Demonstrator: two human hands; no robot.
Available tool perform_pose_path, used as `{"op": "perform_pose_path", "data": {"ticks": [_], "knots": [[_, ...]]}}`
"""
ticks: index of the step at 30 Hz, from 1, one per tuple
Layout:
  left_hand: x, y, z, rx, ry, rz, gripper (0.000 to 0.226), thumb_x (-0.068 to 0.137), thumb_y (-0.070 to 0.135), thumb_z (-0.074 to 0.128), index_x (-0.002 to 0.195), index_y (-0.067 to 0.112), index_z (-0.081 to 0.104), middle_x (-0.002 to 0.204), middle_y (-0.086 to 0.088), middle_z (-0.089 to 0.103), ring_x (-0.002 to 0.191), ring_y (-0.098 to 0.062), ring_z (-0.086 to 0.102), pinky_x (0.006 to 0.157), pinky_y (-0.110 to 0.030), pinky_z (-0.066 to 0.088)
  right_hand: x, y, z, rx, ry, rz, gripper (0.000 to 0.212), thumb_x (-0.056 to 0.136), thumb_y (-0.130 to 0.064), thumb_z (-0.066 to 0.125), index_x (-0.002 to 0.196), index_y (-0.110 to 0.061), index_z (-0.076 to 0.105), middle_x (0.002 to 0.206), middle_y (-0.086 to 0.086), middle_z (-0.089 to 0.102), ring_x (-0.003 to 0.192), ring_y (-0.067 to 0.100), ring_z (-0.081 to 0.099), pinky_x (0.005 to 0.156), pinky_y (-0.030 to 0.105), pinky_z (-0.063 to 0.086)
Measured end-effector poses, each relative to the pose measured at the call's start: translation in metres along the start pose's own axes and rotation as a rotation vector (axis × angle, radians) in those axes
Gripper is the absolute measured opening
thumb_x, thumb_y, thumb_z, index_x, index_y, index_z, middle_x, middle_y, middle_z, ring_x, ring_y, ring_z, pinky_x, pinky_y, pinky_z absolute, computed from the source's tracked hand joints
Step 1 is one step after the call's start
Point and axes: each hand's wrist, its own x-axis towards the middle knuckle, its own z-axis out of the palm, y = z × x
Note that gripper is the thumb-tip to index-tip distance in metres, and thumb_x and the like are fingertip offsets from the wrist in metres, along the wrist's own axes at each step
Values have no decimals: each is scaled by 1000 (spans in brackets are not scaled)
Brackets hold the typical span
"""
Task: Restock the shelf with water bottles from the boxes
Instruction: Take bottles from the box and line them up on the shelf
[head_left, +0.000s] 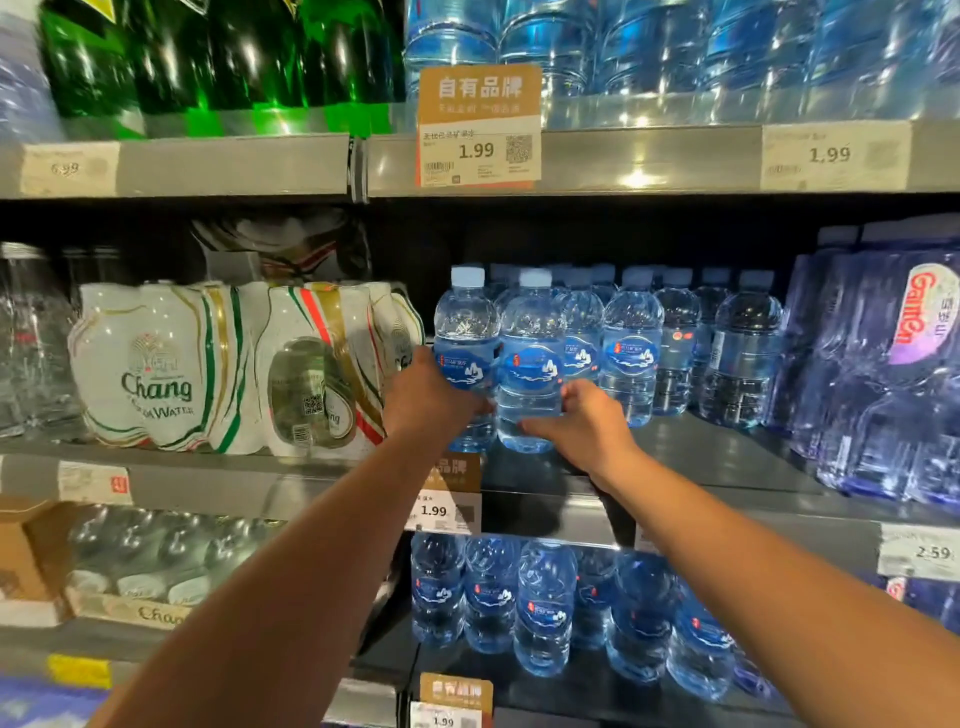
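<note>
Two clear water bottles with blue labels and pale caps stand upright at the front of the middle shelf (727, 457). My left hand (426, 395) grips the left bottle (464, 332) around its label. My right hand (582, 421) grips the right bottle (530, 338) low on its body. Both bottles touch each other. Behind and to the right of them stand several more of the same bottles (631, 353) in rows. No box shows in this view.
Wrapped Chang soda water packs (218, 364) sit left of my hands on the same shelf. Large blue water packs (893, 374) fill the right end. The shelf below holds several more blue-labelled bottles (545, 608). Price tags (478, 124) hang on the shelf edges.
</note>
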Motion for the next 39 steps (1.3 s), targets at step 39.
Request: {"op": "perform_pose_path", "data": {"ticks": [39], "knots": [[-150, 54, -34, 806, -186, 249, 49, 84, 55, 55, 116, 18, 55, 117, -3, 59, 107, -28, 59, 84, -35, 46, -123, -23, -94, -877, -294, -167, 23, 89, -32, 47, 98, -15, 60, 90, 5, 60, 74, 22, 56, 58, 24, 43]]}}
